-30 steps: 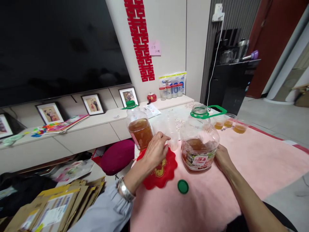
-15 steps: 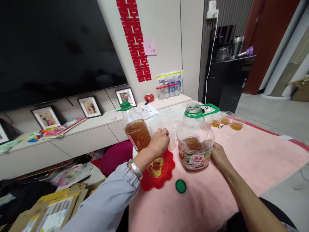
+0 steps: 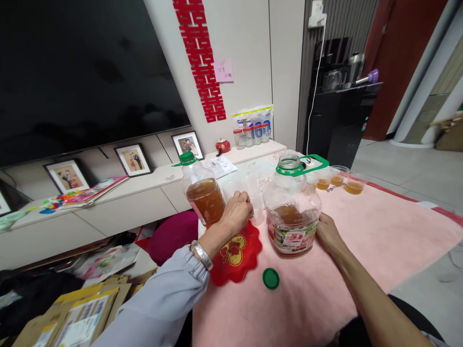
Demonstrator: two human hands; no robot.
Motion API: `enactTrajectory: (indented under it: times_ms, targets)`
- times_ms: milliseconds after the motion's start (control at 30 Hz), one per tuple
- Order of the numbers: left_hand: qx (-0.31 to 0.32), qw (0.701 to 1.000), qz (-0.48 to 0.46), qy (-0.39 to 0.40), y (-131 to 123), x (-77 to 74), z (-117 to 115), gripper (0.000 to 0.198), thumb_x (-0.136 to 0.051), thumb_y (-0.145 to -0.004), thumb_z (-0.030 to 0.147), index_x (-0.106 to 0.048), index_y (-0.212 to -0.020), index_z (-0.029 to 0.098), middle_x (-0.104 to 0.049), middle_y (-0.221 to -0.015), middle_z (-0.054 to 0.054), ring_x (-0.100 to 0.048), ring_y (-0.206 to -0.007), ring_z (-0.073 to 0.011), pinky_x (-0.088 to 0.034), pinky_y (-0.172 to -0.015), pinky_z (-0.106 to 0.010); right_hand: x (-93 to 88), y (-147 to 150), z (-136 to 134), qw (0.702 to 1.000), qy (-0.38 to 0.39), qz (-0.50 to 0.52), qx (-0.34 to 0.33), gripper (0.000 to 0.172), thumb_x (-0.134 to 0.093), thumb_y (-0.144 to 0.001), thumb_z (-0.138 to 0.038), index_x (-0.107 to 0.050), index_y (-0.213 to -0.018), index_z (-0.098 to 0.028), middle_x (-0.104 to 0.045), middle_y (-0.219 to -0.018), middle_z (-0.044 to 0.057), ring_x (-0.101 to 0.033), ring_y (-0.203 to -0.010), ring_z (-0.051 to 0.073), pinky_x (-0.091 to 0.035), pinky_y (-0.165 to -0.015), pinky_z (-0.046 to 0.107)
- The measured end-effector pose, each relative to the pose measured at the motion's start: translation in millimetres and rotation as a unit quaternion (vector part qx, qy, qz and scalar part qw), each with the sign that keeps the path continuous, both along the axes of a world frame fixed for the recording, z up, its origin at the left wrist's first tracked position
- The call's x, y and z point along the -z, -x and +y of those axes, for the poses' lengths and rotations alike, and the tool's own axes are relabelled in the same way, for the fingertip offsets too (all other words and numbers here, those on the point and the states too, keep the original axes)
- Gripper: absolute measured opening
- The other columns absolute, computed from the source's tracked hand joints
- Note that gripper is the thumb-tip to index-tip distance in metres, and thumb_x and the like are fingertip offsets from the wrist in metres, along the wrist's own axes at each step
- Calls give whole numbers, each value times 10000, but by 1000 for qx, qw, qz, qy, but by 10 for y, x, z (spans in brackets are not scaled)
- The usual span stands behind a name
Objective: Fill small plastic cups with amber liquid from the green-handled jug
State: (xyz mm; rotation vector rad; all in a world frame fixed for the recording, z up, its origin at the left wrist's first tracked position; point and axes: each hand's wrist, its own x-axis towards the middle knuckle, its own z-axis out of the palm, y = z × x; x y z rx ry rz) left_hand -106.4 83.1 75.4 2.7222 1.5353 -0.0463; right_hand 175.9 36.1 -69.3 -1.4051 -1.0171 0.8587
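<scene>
My left hand (image 3: pixel 238 211) has its fingers curled together at a clear plastic cup (image 3: pixel 257 210), among other see-through cups that are hard to separate. Against the right side of a large clear plastic jug (image 3: pixel 293 231) is my right hand (image 3: pixel 326 230), its fingers partly hidden behind the jug. The jug stands upright and uncapped, with brown liquid low inside and a green handle (image 3: pixel 320 163) at its neck. A second jug (image 3: pixel 206 197), green-capped and fuller, stands left of my left hand. Under my left wrist lies a red scalloped tray (image 3: pixel 249 258). A green cap (image 3: pixel 271 278) lies in front.
Several cups of brown liquid (image 3: pixel 353 187) stand at the back right of the pink cloth (image 3: pixel 390 236). Red-lidded jars (image 3: pixel 248 137), a small red pot (image 3: pixel 222 145) and picture frames (image 3: pixel 133 160) line the cabinet. Cardboard parcels (image 3: pixel 83 313) lie at lower left.
My left hand has shifted very slightly down and left at the cup. My right hand and both jugs stay in place.
</scene>
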Motion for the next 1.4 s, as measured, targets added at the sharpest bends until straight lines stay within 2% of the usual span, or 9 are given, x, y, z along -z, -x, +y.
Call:
enactTrajectory:
  times_ms: [267, 467, 633, 933, 1233, 1400]
  targets:
    - [-4, 1000, -18, 0, 8, 37, 21, 144, -696, -919, 279, -701, -967, 144, -666, -1235, -72, -574, -1255, -229, -541, -1039, -440, -86, 37, -44, 1000, 6, -8, 2, 208, -643, -665, -431, -668, -713, -230, -728, -733, 23, -664, -804, 269, -543, -762, 376]
    - [-16, 999, -38, -2, -5, -39, -48, 98, -690, -912, 231, -694, -929, 134, -661, -1222, -74, -568, -1246, -224, -542, -1022, -417, -107, 41, -56, 1000, 6, -8, -2, 191, -640, -660, -410, -679, -714, -231, -741, -744, 25, -673, -829, 279, -547, -769, 379]
    - [-14, 998, -59, 8, 17, -102, -74, 98, -710, -897, 231, -700, -910, 135, -660, -1204, -74, -568, -1219, -218, -529, -1025, -412, -69, 27, -36, 1000, 6, -6, -3, 239, -653, -667, -417, -732, -765, -214, -760, -776, 39, -677, -832, 285, -552, -770, 390]
    - [-27, 996, -89, 9, 37, -142, -97, 49, -676, -908, 182, -695, -908, 136, -667, -1155, -58, -573, -1186, -202, -517, -1023, -398, -5, 7, -23, 1000, -7, -6, -15, 244, -668, -680, -401, -755, -797, -205, -791, -862, 49, -685, -867, 280, -558, -804, 390]
    - [-19, 991, -132, -23, 53, -156, -96, 62, -670, -891, 143, -732, -899, 143, -659, -1130, -71, -565, -1147, -204, -512, -999, -383, -59, 32, -33, 1000, -12, -19, -10, 236, -655, -650, -385, -752, -776, -211, -789, -843, 42, -683, -859, 277, -538, -806, 381]
    - [-14, 986, -161, -47, 120, -210, -134, 97, -665, -898, 175, -757, -873, 187, -664, -1092, -66, -564, -1099, -205, -518, -926, -361, -94, 47, -46, 1000, -11, -20, -8, 250, -644, -640, -386, -756, -780, -213, -798, -865, 50, -689, -857, 285, -545, -790, 391]
